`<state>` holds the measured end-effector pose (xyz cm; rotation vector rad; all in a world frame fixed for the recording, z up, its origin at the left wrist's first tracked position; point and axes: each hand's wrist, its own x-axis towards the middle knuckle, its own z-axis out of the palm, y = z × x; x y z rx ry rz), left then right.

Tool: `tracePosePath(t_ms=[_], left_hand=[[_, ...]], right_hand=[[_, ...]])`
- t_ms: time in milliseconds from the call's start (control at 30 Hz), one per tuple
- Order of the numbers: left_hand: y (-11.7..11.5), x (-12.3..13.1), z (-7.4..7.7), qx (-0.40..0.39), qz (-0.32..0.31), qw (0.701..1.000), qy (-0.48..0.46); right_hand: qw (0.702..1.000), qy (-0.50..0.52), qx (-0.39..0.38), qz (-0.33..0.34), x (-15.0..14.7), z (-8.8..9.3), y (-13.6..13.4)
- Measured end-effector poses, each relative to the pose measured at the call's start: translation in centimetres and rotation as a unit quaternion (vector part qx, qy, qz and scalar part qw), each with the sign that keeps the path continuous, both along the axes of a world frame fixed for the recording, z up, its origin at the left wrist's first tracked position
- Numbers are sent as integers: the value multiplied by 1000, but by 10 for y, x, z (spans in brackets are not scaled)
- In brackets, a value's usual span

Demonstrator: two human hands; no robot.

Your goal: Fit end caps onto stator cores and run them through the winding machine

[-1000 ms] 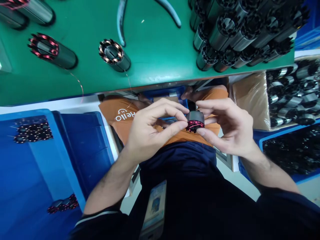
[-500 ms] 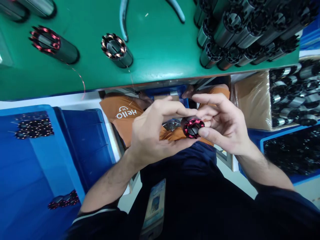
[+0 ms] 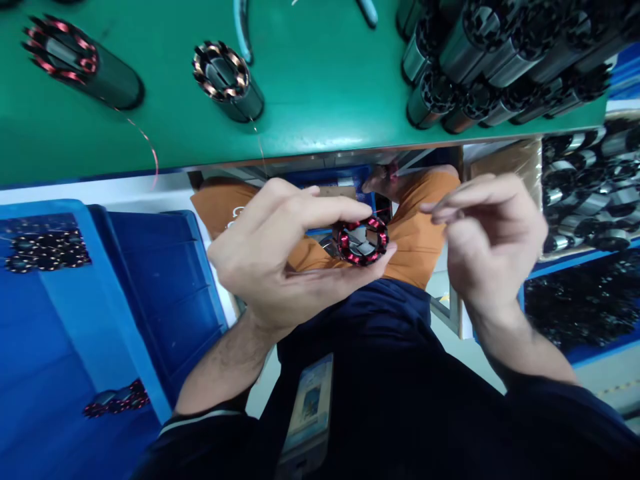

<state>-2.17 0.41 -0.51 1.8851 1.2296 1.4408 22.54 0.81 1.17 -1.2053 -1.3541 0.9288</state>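
A motor stator with red wire windings around its open end is held over my lap, that end tilted up toward me. My left hand grips it between the thumb below and the fingers above. From its upper edge a thin red wire leads right, toward my right hand. That hand is apart from the stator, its thumb and fingers pinched together on the wire; the wire's far stretch is too fine to follow clearly.
On the green table stand a red-wound stator, a copper-wound stator, pliers and a stack of unwound stators. Blue bins flank me on the left; a carton of metal cores is at right.
My right hand has left the stator and moved right, fingers now pinched. My left hand has shifted slightly left with the stator, turning its wound end more toward me.
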Motion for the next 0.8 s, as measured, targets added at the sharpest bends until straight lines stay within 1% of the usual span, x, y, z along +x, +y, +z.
tracePosePath(t_ms=[67,133,300,367,433,500,600,667,800], left_hand=[[2,0,3,5,11,1000,12],[2,1,6,10,7,1000,22],[0,5,7,-11,-12,1000,9],[1,8,5,-20,-30,999,-3],[2,12,4,-41,-52,998,-17],[4,16,3,-42,-54,997,-25],[5,17,0,1,-31,999,-6],[4,16,-2,1,-20,1000,17],[-3,12,-5,-53,-25,997,54]], right_hand=[[996,-38,50,63,-5,-3,-5],[991,-45,75,98,-8,-4,-7],[990,-71,77,98,-5,2,1],[990,-79,80,84,-6,7,4],[995,-68,42,56,-12,9,2],[999,-25,-24,37,-21,9,-2],[990,69,-112,53,-34,0,-12],[981,116,-141,64,-40,-9,-17],[972,168,-162,41,-44,-21,-24]])
